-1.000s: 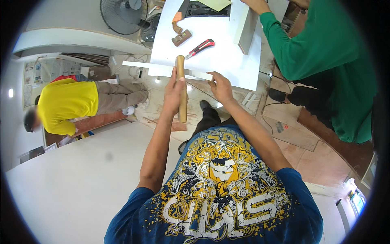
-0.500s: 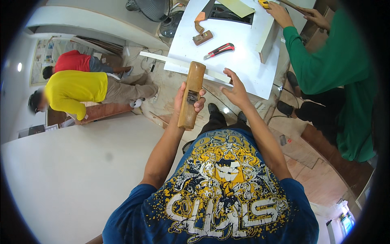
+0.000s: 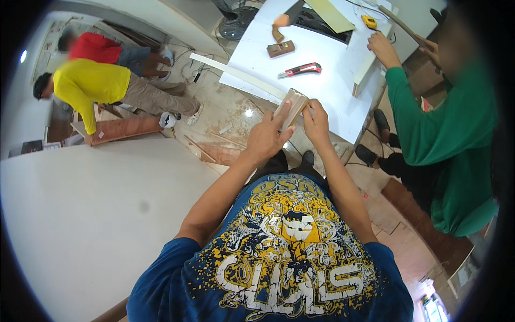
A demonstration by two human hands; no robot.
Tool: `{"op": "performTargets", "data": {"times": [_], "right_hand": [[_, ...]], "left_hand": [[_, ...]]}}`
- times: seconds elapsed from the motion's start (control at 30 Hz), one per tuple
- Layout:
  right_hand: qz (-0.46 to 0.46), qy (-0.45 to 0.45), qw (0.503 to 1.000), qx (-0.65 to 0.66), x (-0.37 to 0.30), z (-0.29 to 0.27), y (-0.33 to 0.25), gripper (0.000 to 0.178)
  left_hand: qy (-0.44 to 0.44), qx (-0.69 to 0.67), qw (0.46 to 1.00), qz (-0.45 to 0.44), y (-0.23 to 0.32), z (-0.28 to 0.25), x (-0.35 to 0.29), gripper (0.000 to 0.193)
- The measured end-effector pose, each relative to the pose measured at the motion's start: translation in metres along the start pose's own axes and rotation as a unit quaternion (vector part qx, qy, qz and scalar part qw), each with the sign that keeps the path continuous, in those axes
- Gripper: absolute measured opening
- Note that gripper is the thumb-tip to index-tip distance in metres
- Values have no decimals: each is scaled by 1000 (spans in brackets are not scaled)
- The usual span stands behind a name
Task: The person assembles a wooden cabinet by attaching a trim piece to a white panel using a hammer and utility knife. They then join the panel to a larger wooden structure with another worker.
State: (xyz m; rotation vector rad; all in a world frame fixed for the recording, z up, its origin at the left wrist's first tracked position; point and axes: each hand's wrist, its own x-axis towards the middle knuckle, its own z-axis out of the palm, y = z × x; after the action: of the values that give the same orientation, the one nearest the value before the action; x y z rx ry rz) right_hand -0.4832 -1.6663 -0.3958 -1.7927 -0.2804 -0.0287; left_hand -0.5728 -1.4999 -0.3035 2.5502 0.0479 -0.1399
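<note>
Change: I see the wooden piece [image 3: 292, 107] now foreshortened, tipped end-on toward camera
Left hand [image 3: 264, 140]: gripping its near side
Right hand [image 3: 316, 124]: fingers closed on its edge
Place: upper centre, over white table [image 3: 332, 91] edge
Meaning: likely inspecting it

Wooden block [image 3: 291, 106] raised end-on; both hands now grip it.

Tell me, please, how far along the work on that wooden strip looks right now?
Done: nothing on the strip shows finished work. In hand: left hand and right hand both grip it, raised above the white board's near edge. Left: the utility knife and wooden block lie untouched on the board.
</note>
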Motion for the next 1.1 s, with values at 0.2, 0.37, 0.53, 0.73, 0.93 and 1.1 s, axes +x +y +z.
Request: {"op": "performTargets", "data": {"times": [0.2, 0.37, 0.53, 0.73, 0.93, 1.1], "right_hand": [[13, -16, 1000, 4, -1, -7, -10, 29], [-34, -44, 998, 16, -7, -4, -15, 29], [16, -25, 1000, -8, -3, -1, -12, 21], [44, -35, 998, -11, 8, -11, -8, 20], [6, -66, 997, -48, 4, -12, -20, 22], [25, -88, 994, -55, 12, -10, -29, 22]], "left_hand": [[90, 79, 990, -73, -38, -16, 26, 75], [162, 141, 969, -118, -149, -97, 74, 71], [136, 97, 984, -68, -102, -46, 57, 76], [13, 89, 991, -100, -58, -53, 47, 77], [143, 154, 964, -165, -204, -148, 98, 74], [180, 127, 962, -165, -262, -191, 115, 74]]}}
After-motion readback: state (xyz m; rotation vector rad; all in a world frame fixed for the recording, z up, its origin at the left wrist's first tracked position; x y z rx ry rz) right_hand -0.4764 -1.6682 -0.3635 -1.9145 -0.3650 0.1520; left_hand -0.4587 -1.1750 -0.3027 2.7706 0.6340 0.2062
